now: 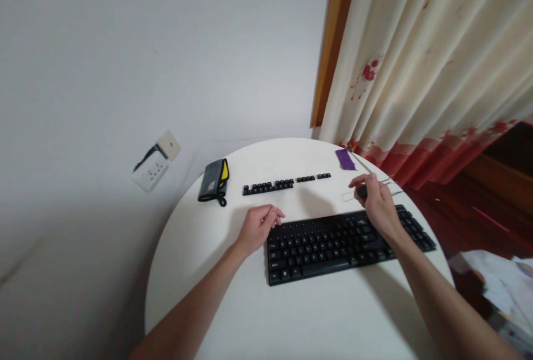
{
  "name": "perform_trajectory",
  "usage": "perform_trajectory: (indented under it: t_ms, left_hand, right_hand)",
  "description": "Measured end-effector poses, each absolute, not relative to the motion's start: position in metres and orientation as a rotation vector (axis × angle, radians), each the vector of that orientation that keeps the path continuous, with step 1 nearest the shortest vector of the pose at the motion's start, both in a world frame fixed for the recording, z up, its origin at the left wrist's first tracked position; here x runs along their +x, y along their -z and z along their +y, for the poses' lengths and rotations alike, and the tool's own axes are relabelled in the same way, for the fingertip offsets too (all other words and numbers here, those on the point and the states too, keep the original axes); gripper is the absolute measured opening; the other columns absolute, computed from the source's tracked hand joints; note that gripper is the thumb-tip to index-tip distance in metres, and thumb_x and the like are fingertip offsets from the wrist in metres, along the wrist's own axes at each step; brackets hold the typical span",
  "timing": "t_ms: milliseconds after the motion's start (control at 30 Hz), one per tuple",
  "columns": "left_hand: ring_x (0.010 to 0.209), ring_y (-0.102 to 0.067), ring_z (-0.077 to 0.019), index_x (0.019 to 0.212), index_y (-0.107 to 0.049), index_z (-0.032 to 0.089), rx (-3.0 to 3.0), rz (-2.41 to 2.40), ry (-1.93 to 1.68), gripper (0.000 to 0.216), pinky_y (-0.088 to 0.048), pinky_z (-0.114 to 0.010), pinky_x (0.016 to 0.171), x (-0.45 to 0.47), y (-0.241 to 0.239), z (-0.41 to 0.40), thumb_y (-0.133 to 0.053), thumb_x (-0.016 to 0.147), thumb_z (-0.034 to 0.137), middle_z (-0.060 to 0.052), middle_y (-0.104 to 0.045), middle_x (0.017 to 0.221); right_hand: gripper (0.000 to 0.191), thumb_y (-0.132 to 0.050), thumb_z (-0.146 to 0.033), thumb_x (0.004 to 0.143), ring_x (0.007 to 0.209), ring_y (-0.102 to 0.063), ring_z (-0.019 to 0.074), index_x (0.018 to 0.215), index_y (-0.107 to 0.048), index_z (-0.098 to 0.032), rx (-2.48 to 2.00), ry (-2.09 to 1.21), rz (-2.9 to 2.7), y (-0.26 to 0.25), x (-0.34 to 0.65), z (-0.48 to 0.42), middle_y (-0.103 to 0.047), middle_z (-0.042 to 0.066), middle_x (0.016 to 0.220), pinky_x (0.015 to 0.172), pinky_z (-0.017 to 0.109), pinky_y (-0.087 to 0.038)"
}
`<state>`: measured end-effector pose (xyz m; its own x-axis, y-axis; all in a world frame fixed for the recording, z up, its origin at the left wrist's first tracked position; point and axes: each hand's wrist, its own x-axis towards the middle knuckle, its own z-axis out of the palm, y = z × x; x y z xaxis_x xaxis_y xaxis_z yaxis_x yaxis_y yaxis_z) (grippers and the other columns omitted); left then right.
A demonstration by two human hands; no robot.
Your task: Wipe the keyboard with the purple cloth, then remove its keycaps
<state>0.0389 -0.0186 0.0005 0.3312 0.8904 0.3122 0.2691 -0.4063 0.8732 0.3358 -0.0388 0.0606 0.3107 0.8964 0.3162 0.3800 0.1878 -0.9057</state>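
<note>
A black keyboard (345, 243) lies on a round white table (250, 315). My left hand (259, 226) rests at the keyboard's top left corner, fingers loosely curled and touching the table. Past the keyboard's top right edge, my right hand (375, 199) is closed on a small dark object (361, 191), possibly a keycap or a tool. A thin wire tool (347, 196) lies just beside those fingers. Removed black keycaps (283, 183) sit in a row behind the keyboard.
A grey and yellow pouch (214, 181) lies at the table's back left. A purple piece (345, 159) sits at the back right near a cream and red curtain (416, 71). A wall socket (156, 165) is on the left wall.
</note>
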Motion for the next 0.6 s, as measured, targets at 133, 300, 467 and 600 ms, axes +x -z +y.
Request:
perform_trajectory:
  t_ms: [133, 300, 467, 600]
  left_hand:
    - [0.057, -0.058, -0.0121, 0.081, -0.072, 0.013, 1.898, 1.033, -1.061, 0.043, -0.046, -0.023, 0.058, 0.040, -0.002, -0.020, -0.044, 0.100, 0.039, -0.003, -0.068, 0.066]
    - [0.057, -0.058, -0.0124, 0.081, -0.072, 0.014, 1.944, 1.042, -1.040, 0.042, -0.046, -0.024, 0.059, 0.040, -0.003, -0.019, -0.044, 0.100, 0.038, -0.003, -0.067, 0.065]
    - [0.057, -0.058, -0.0124, 0.082, -0.072, 0.014, 1.981, 1.057, -1.002, 0.042, -0.046, -0.023, 0.059, 0.040, -0.002, -0.018, -0.044, 0.100, 0.038, -0.002, -0.067, 0.065]
    - [0.057, -0.059, -0.0123, 0.081, -0.073, 0.015, 2.012, 1.070, -0.972, 0.041, -0.046, -0.024, 0.060, 0.040, -0.003, -0.020, -0.044, 0.100, 0.036, -0.002, -0.067, 0.065]
  right_hand:
    - [0.042, -0.045, -0.051, 0.095, 0.047, -0.040, 0.0125, 0.070, -0.057, -0.019, -1.439, -0.697, -1.258, -0.040, 0.342, -0.048, -0.045, -0.003, 0.051, 0.046, 0.025, -0.029]
    - [0.037, -0.045, -0.043, 0.096, 0.050, -0.044, 0.0125, 0.069, -0.054, -0.020, -1.530, -0.673, -1.433, -0.032, 0.345, -0.054, -0.047, -0.004, 0.053, 0.052, 0.026, -0.033]
    - [0.037, -0.043, -0.037, 0.096, 0.054, -0.044, 0.0132, 0.063, -0.044, -0.021, -1.583, -0.606, -1.604, -0.027, 0.341, -0.055, -0.044, -0.004, 0.054, 0.057, 0.027, -0.032]
    - [0.036, -0.042, -0.033, 0.097, 0.056, -0.045, 0.0137, 0.063, -0.040, -0.022, -1.599, -0.587, -1.680, -0.022, 0.339, -0.053, -0.045, -0.003, 0.055, 0.057, 0.027, -0.031]
